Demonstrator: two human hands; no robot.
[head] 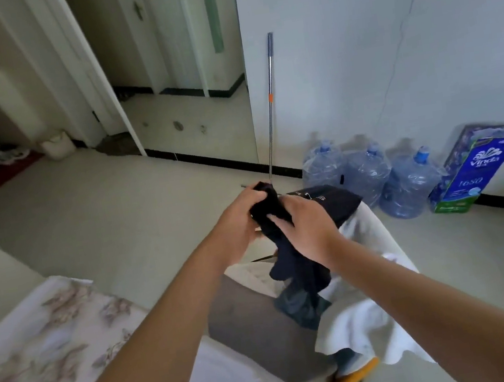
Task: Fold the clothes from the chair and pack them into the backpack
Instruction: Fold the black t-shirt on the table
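A: Where's the dark garment [291, 267]?
B: Hanging above the chair [256, 332], mid-scene.
A: Fingers?
B: Left hand [242, 218] curls round its top; right hand [307, 228] grips just below. Water jugs [366, 172] stand far right.

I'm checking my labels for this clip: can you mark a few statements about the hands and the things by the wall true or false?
1. The left hand and right hand both grip the dark garment. True.
2. The water jugs by the wall number five. False: three.
3. The metal pole leans against the wall. True.
4. The tissue pack lies on the jugs. False: it stands on the floor beside them.
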